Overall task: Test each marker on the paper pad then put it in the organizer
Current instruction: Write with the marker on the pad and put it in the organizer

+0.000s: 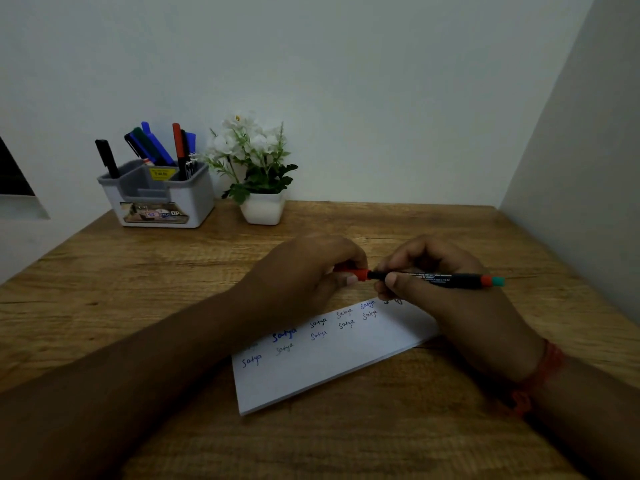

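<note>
Our left hand pinches the red cap while our right hand grips the marker barrel above the paper pad near the wooden counter's front edge. A skewed push could smear ink on our fingers. The organizer holds markers at the back-left corner, beside a flower pot, against pale walls.
</note>
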A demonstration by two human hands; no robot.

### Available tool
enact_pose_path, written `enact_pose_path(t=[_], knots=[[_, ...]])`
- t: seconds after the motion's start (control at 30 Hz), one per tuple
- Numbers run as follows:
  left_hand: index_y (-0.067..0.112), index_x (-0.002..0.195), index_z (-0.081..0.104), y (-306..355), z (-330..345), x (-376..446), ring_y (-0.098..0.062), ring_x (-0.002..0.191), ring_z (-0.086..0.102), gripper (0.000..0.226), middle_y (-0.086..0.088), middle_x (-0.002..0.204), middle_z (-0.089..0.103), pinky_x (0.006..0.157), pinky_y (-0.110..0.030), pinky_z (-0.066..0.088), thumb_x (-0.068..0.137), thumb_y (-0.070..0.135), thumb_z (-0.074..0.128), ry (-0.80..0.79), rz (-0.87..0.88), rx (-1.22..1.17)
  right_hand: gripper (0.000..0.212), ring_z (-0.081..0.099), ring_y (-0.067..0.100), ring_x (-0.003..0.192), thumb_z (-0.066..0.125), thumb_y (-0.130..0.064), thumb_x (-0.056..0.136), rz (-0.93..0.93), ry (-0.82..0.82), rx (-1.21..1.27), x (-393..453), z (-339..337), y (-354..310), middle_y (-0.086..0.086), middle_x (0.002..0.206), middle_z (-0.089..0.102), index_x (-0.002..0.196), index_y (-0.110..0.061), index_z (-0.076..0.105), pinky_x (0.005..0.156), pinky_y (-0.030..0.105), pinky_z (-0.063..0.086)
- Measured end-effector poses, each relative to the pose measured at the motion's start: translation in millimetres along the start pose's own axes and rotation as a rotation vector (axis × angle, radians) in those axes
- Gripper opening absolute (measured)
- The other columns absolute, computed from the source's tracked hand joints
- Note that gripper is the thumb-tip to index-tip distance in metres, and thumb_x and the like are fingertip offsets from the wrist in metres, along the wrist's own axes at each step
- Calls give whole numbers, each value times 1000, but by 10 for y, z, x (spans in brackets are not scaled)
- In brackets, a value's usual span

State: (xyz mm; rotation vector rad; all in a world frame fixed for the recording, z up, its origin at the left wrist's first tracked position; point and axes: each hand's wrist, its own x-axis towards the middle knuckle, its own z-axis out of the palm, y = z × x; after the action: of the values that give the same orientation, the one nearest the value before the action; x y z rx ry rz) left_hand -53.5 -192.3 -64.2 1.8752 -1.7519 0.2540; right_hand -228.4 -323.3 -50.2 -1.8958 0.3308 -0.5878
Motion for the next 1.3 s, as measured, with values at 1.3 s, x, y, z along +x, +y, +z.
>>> enact_pose_path(t=[1.3], knots=[[25,143,40,-502,-663,-282,-20,139,34,67,2,147,43,120,-54,12,91,67,33,58,-196,483,15,75,26,91,43,-23,105,3,-40,237,508,453,-325,17,102,72,107,-11,52,73,41,63]])
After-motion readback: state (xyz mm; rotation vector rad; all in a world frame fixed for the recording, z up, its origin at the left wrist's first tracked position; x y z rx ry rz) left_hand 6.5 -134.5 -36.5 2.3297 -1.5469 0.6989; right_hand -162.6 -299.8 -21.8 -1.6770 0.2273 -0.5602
